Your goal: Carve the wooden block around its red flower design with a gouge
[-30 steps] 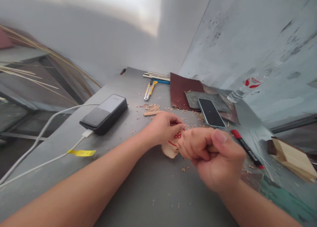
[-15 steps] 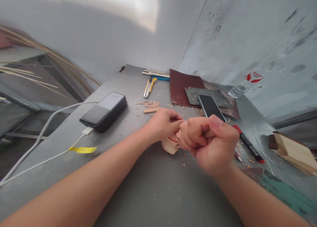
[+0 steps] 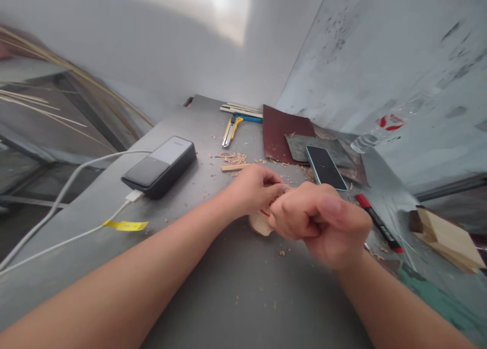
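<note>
My left hand (image 3: 256, 189) is closed on a pale piece of wood (image 3: 260, 224) with a red line marked on it. The wood rests low at the grey tabletop, its upper part covered by my fingers. Pressed up against it from the right is my right hand (image 3: 323, 219), curled into a fist with the thumb on top. Whatever sits inside that fist is hidden by the fingers. Wood shavings (image 3: 234, 159) and a short wooden strip (image 3: 235, 167) lie just beyond my left hand.
Left stands a black power bank (image 3: 160, 169) with a white cable (image 3: 72, 186). A yellow utility knife (image 3: 230, 131) and sandpaper sheets (image 3: 283, 128) lie at the back. A phone (image 3: 325, 167), a marker (image 3: 378, 222), a wood block (image 3: 449, 240) and a plastic bottle (image 3: 382, 128) are at right.
My right fist has shifted slightly right and down, still against the wood. My left hand keeps its hold. The whole view has moved a little.
</note>
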A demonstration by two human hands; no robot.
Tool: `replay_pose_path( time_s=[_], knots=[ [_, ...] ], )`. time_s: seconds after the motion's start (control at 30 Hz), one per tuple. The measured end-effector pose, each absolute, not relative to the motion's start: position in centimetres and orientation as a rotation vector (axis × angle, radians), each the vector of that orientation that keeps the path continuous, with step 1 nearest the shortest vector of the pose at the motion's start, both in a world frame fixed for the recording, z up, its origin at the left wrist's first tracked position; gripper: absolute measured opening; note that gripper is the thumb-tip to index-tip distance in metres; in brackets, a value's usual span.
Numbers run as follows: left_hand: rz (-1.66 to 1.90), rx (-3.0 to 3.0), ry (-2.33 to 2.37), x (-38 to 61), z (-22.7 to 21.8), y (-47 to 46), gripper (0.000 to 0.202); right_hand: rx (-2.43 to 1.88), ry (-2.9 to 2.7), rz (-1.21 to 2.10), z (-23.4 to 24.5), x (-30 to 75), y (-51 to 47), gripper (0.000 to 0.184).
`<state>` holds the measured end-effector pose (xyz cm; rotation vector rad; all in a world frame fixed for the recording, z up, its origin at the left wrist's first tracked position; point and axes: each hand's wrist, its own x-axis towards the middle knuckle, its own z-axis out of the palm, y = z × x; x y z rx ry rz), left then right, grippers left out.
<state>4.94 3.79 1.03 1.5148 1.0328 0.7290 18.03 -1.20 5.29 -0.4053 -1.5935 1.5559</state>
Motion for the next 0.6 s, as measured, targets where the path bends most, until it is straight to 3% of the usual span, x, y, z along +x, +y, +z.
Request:
replay_pose_path(
  time_s=[0.17, 0.4, 0.6],
  knots=[
    [0.713, 1.471, 1.05, 5.2, 1.0, 3.8, 0.013, -0.458, -1.665, 1.425, 5.0, 17.7, -2.0, 0.056],
    [0.723, 1.445, 1.051, 5.4, 0.3, 3.9, 0.016, -0.738, -1.357, 1.037, 3.7, 15.6, -4.3, 0.053],
    [0.738, 1.468, 1.01, 5.1, 0.5, 3.8, 0.017, -0.642, -1.525, 1.214, 4.2, 16.4, -3.8, 0.057]
  ],
)
